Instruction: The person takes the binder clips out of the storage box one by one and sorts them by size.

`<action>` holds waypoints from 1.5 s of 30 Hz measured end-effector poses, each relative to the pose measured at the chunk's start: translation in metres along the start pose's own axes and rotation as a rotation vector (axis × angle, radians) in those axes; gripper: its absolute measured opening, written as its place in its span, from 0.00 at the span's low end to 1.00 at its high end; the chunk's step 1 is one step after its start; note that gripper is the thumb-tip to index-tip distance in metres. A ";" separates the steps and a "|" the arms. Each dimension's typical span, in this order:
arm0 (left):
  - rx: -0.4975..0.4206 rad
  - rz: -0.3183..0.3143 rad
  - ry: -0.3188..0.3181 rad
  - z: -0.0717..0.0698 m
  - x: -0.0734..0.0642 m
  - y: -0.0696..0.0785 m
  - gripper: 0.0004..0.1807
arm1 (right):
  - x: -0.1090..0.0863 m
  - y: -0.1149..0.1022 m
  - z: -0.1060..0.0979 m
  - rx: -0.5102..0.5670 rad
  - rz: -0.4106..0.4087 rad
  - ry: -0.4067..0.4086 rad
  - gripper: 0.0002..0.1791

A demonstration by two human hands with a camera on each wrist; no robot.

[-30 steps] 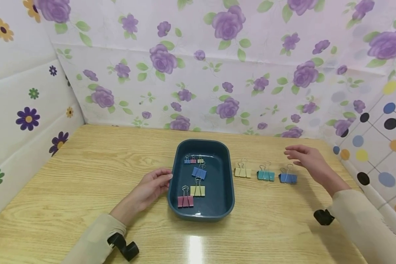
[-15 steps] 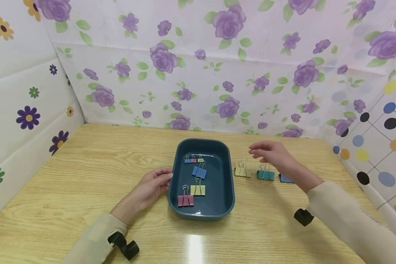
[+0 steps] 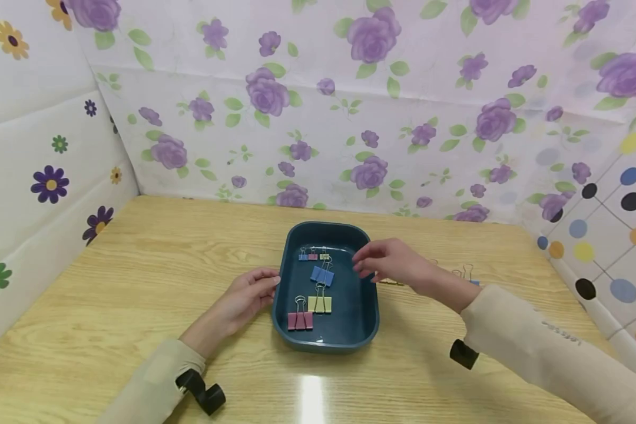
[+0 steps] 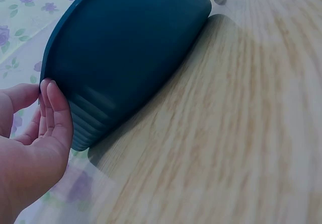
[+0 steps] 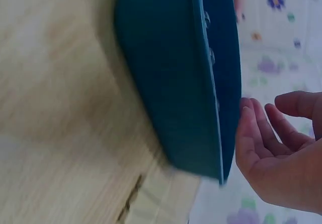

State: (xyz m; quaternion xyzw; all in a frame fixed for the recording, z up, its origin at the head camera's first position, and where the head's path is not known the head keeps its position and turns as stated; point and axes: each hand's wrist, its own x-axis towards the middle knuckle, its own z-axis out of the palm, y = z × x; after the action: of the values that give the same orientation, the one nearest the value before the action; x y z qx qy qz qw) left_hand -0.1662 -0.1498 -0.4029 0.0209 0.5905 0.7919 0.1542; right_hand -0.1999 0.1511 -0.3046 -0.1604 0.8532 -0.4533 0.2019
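A dark teal plastic tray [image 3: 352, 318] lies on the table with several binder clips inside. Three tiny clips stand in a row near its far end. Nearer are a blue binder clip [image 3: 322, 275], a yellow binder clip [image 3: 320, 304] and a pink binder clip [image 3: 300, 321]. My left hand [image 3: 246, 299] pinches the tray's left rim between thumb and fingers, as the left wrist view also shows. Above the right rim hovers my right hand [image 3: 397, 265], fingers loosely bent and holding nothing; the right wrist view shows its thumb apart from the fingers.
Right of the tray, partly hidden by my right hand and forearm, lie a yellow clip [image 3: 391, 282] and a blue clip [image 3: 474, 282]. The wooden table [image 3: 206, 235] meets flowered cloth walls [image 3: 318, 135] at the back and sides.
My right hand has moved left, from beyond the clips on the table to the tray's right rim. My left hand stays on the tray. The head view has shifted slightly.
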 end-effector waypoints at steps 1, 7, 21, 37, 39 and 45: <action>-0.001 0.001 0.001 0.000 0.000 0.000 0.14 | 0.000 -0.004 0.005 -0.007 0.000 -0.021 0.13; -0.009 0.003 0.005 0.000 0.000 0.002 0.12 | 0.008 -0.017 0.028 -0.011 0.006 -0.087 0.13; -0.013 0.008 0.001 -0.001 -0.001 -0.001 0.14 | 0.029 -0.028 0.067 0.000 0.081 -0.171 0.12; -0.012 -0.010 0.020 0.004 -0.001 0.001 0.09 | 0.039 -0.027 0.087 0.022 0.104 -0.206 0.11; -0.014 -0.006 0.015 0.004 -0.001 0.001 0.09 | 0.039 -0.026 0.089 0.022 0.095 -0.216 0.10; -0.006 -0.011 0.012 0.003 -0.002 0.002 0.08 | 0.038 -0.023 0.097 0.021 0.073 -0.238 0.07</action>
State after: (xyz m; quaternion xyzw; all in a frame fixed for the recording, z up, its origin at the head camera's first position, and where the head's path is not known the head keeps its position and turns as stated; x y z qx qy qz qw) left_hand -0.1643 -0.1479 -0.4003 0.0128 0.5892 0.7929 0.1550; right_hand -0.1833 0.0531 -0.3422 -0.1795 0.8237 -0.4324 0.3198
